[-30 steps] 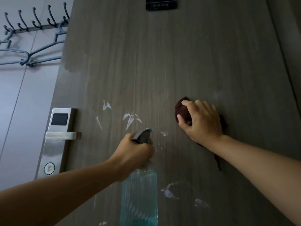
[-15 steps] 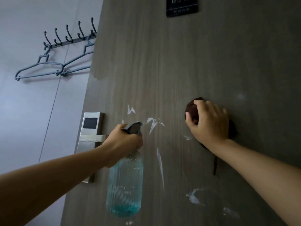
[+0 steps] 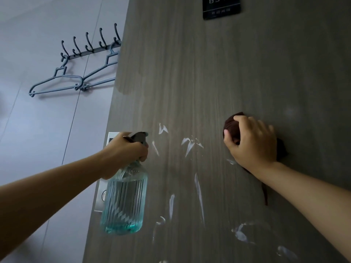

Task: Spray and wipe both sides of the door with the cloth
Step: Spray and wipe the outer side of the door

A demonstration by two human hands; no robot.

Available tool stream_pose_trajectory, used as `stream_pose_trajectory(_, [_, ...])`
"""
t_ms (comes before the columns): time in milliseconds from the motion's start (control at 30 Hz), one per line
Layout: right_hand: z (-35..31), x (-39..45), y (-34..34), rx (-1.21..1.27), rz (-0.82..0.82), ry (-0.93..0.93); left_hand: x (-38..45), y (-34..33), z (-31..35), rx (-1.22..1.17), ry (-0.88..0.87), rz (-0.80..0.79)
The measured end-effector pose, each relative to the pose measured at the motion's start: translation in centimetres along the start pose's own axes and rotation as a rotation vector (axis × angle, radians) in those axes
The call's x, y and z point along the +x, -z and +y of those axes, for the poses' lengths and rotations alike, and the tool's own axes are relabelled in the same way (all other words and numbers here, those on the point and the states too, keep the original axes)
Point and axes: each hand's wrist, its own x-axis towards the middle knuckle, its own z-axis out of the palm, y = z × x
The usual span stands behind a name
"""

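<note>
A grey wood-grain door [image 3: 218, 76] fills most of the view, with white streaks and drips of spray across its lower middle. My left hand [image 3: 125, 149] grips the trigger head of a ribbed clear spray bottle [image 3: 124, 202] holding blue liquid, its nozzle pointing at the door. My right hand [image 3: 250, 143] holds a bunched dark brown cloth [image 3: 230, 124] against the door to the right of the streaks. A strip of the cloth hangs down below my wrist.
A metal electronic lock plate [image 3: 99, 198] sits at the door's left edge, mostly hidden behind my left hand and the bottle. A black number plate [image 3: 221, 7] is mounted high on the door. Hooks with grey hangers [image 3: 76, 74] hang on the wall at left.
My left hand and the bottle have moved left toward the lock. New drips have run down the door. The view has shifted left. My right hand stays pressed on the cloth.
</note>
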Motion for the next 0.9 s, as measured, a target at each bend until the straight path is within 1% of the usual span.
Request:
stream_pose_trajectory(67, [-0.3, 0.2, -0.3, -0.007, 0.011, 0.001, -0.2, 0.2, -0.8, -0.002, 0.008, 0.012])
stream_pose_trajectory(200, [-1.3, 0.8, -1.1, -0.002, 0.011, 0.008, -0.6, 0.3, -2.3, -0.044, 0.048, -0.046])
stream_pose_trajectory(367, [-3.1, 1.8, -1.8, 0.015, -0.016, 0.027, 0.1, 0.4, -3.6, -0.058, 0.010, -0.071])
stream_pose_trajectory(500, [-5.8, 2.6, -2.8, 0.025, -0.047, 0.009, 0.7, 1.0, -4.0, -0.074, 0.011, -0.130])
stream_pose_trajectory(600, [-8.5, 1.9, -3.4, 0.015, -0.087, 0.009, 1.0, 1.2, -4.2, -0.080, 0.017, -0.139])
stream_pose_trajectory(633, [-9.4, 1.1, -3.5, 0.018, -0.106, 0.053, 1.0, 1.2, -4.3, -0.090, 0.020, -0.131])
stream_pose_trajectory(700, [-10.4, -0.8, -3.5, 0.030, -0.163, 0.219, 1.0, 1.1, -4.3, -0.126, 0.022, -0.139])
stream_pose_trajectory(767, [-9.7, -1.6, -3.0, 0.039, -0.234, 0.392, 1.1, 1.1, -4.5, -0.145, 0.020, -0.143])
stream_pose_trajectory(800, [-8.7, -1.1, -2.6, 0.038, -0.252, 0.428, 1.1, 1.1, -4.5, -0.138, 0.018, -0.147])
stream_pose_trajectory(833, [-7.5, -0.3, -2.2, 0.033, -0.250, 0.411, 1.3, 1.2, -4.7, -0.127, 0.013, -0.150])
stream_pose_trajectory(900, [-5.2, 1.4, -1.5, 0.013, -0.194, 0.262, 1.4, 1.2, -4.7, -0.123, 0.010, -0.155])
